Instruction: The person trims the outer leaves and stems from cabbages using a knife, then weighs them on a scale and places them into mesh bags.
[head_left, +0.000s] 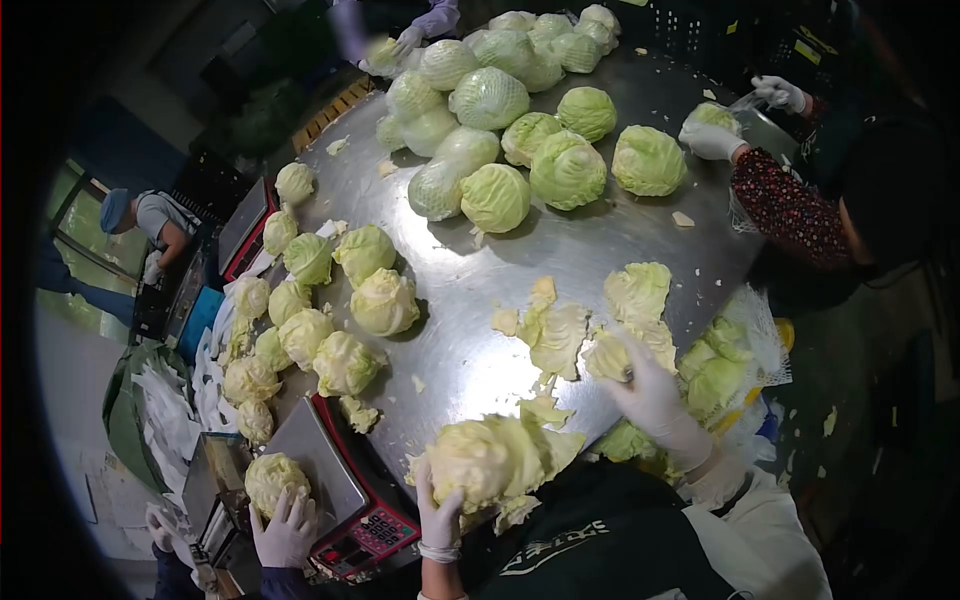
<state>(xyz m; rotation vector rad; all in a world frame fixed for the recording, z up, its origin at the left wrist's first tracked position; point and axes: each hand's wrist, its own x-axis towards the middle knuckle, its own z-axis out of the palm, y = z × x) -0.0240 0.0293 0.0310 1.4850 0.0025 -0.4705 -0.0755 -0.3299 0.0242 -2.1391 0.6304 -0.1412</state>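
At the bottom centre my left hand [438,515], in a white glove, grips the side of a pale cabbage [473,462] with loosened outer leaves. My right hand [655,400], also gloved, is to the right over the metal table [470,345], its fingers closed on a loose cabbage leaf [605,355]. A small dark thing shows between its fingers, too small to make out. Other torn leaves [555,335] lie just left of that hand, and a larger leaf [638,290] is beyond it.
Bare and net-wrapped cabbages [488,98] are heaped at the back; more cabbages [345,362] stand left. A co-worker's gloved hand [285,530] touches a cabbage by a red scale [375,530]. Another co-worker's hand [712,140] holds a cabbage at right. Leaves fill a bag [718,370].
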